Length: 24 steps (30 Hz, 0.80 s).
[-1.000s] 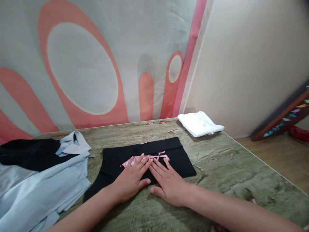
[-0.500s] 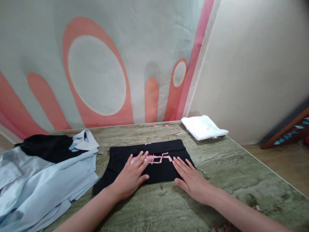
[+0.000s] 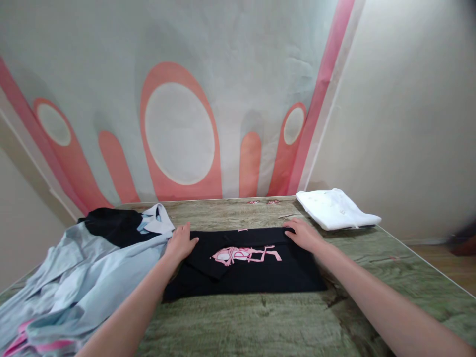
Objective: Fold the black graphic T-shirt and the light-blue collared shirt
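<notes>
A folded black garment point(image 3: 245, 275) with a pink print lies flat on the table point(image 3: 260, 327) in front of me. My left hand point(image 3: 180, 243) rests on its far left corner, fingers stretched forward and thumb apart, right beside the pale blue shirt point(image 3: 92, 282). My right hand point(image 3: 303, 234) is at the garment's far right corner, with its fingers curled in a pinch on the top edge. Both forearms reach out over the table on either side of the garment.
A heap of pale blue shirt and a black cloth point(image 3: 115, 225) covers the table's left side. A folded white garment point(image 3: 336, 214) lies at the back right corner. A wall hanging with orange ovals point(image 3: 178, 134) stands behind. The table's right edge borders wooden floor point(image 3: 446, 248).
Both hands slid apart from the garment's near middle to its far corners, left going left and right going right. The camera view tilted up and turned left.
</notes>
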Each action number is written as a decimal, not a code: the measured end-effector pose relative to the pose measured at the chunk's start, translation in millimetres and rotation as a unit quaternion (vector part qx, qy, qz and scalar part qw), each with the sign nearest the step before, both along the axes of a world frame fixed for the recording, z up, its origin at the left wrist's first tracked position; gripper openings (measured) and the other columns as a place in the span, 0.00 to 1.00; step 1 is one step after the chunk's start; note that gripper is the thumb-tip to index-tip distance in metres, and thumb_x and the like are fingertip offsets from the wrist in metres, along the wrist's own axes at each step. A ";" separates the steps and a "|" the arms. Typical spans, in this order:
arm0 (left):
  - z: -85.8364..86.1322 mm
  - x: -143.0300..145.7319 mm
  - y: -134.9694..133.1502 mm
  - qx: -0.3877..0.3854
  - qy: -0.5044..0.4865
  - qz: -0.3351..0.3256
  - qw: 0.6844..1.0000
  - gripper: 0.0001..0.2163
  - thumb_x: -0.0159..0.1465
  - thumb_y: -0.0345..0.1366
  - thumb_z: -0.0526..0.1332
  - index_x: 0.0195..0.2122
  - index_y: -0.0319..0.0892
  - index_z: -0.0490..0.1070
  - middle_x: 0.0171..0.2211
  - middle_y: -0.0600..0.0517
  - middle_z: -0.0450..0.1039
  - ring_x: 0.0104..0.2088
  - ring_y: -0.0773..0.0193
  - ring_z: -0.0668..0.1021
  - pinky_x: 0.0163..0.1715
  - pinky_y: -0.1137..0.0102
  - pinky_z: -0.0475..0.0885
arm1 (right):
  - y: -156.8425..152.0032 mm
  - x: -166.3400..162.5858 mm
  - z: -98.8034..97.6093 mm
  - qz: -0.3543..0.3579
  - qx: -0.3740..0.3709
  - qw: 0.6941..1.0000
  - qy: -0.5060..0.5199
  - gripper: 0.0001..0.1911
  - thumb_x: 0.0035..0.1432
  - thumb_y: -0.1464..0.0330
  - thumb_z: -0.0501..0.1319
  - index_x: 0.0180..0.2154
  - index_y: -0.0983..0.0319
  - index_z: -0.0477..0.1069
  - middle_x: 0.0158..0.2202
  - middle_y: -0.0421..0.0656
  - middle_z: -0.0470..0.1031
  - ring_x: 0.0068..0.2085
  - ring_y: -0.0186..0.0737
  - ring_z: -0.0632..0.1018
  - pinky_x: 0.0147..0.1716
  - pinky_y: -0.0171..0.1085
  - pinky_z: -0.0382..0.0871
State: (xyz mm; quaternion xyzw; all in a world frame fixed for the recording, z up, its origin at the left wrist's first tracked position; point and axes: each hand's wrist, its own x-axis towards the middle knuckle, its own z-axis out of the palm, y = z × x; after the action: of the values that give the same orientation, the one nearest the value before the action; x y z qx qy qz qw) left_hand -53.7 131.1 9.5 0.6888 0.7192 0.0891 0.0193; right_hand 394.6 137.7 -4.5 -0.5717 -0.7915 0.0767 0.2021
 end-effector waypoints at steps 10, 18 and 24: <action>25.3 -3.5 58.4 -0.126 -0.005 -0.134 0.983 0.08 0.56 0.33 0.66 0.37 0.40 0.75 0.36 0.51 0.78 0.42 0.51 0.79 0.40 0.65 0.72 | -36.2 11.2 5.1 -0.041 -0.062 0.997 0.023 0.09 0.52 0.70 0.59 0.38 0.62 0.72 0.34 0.42 0.76 0.36 0.40 0.74 0.37 0.35 0.63; 35.8 70.6 109.1 -0.089 0.027 -0.150 0.984 0.15 0.67 0.40 0.60 0.53 0.40 0.67 0.51 0.46 0.70 0.46 0.56 0.76 0.44 0.58 0.74 | -86.0 23.5 20.1 -0.012 -0.281 0.948 0.146 0.13 0.51 0.66 0.62 0.40 0.61 0.70 0.28 0.38 0.74 0.28 0.37 0.74 0.26 0.33 0.63; 42.7 158.0 108.0 0.062 -0.011 -0.181 0.981 0.13 0.68 0.33 0.57 0.53 0.44 0.68 0.56 0.43 0.66 0.56 0.52 0.69 0.54 0.55 0.66 | -96.9 14.1 11.4 -0.028 -0.210 0.959 0.189 0.26 0.56 0.61 0.59 0.55 0.60 0.64 0.29 0.38 0.74 0.30 0.37 0.74 0.31 0.35 0.65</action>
State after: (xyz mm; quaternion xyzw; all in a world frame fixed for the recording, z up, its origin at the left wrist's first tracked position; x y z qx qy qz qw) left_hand 104.3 239.1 52.3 0.8067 0.5750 0.1361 -0.0003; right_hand 408.7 40.9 6.9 -0.5983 -0.6886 0.3420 0.2256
